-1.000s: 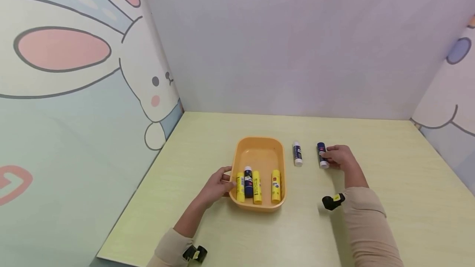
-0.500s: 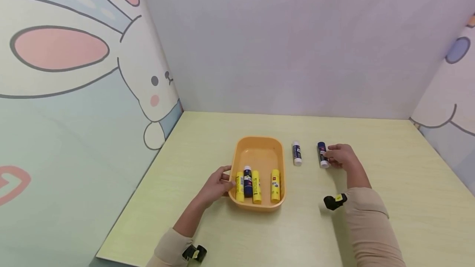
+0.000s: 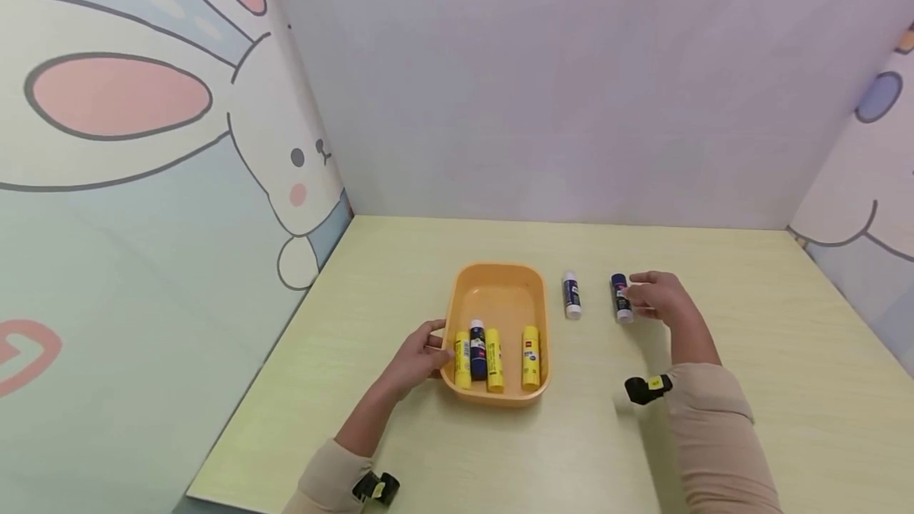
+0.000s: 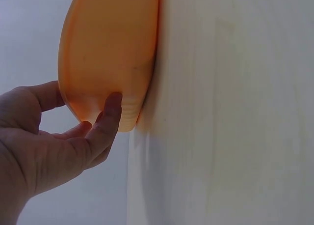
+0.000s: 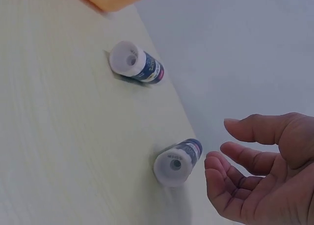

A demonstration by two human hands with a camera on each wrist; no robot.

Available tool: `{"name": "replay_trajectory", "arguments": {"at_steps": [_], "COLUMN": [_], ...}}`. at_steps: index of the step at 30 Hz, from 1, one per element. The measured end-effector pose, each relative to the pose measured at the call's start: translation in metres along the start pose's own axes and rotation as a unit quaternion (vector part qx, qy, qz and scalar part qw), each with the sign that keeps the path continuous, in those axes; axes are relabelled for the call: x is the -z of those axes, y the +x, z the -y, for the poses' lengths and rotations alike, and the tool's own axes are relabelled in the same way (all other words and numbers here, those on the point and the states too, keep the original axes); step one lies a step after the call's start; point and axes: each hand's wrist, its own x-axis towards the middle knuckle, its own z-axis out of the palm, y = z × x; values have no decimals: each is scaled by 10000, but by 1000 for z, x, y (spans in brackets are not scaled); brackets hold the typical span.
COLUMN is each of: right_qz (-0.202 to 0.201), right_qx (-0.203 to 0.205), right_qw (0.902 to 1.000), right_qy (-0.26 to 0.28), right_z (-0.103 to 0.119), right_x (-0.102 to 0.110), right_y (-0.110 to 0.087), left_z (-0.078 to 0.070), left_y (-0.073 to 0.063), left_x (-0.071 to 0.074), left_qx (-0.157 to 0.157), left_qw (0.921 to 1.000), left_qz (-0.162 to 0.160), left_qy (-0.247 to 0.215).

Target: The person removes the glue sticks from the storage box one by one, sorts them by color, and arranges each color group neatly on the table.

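Note:
In the head view, my left hand (image 3: 417, 352) grips the left rim of an orange plastic tray (image 3: 500, 276). Its thumb is over the edge, while the left wrist view shows fingers against the outer wall (image 4: 108, 48). Just right of a navy glue stick (image 3: 620, 297) with a white end is my right hand (image 3: 657, 297). Thumb and fingers are spread apart beside the stick, with a gap showing in the right wrist view. Another navy glue stick (image 3: 572, 295), white at both ends, lies between the tray and that one.
Inside the tray's near half lie several glue sticks: a yellow one (image 3: 462, 361) at left, a navy one (image 3: 478, 351) beside it, and a yellow one (image 3: 531, 358) near the right wall. A pale wall (image 3: 564, 101) rises behind the wooden table (image 3: 771, 316).
My right hand has eased slightly right, its thumb and fingers parting from the navy glue stick, which sits a touch farther right. The left hand and the tray have stayed put.

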Motion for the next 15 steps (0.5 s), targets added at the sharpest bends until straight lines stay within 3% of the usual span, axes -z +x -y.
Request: {"name": "replay_trajectory", "arguments": {"at_steps": [9, 15], "right_qz": [164, 273], "right_qx": [246, 414], "right_qw": [9996, 9988], "right_qy": [-46, 0], "right_z": [17, 24], "right_x": [-3, -9], "right_y": [-8, -12], "left_z": [-10, -6], "left_y": [-6, -3], "left_x": [0, -1], "left_qx": [-17, -2], "left_qw": [10000, 10000], "left_qz": [58, 10], "left_qy": [-11, -17]}}
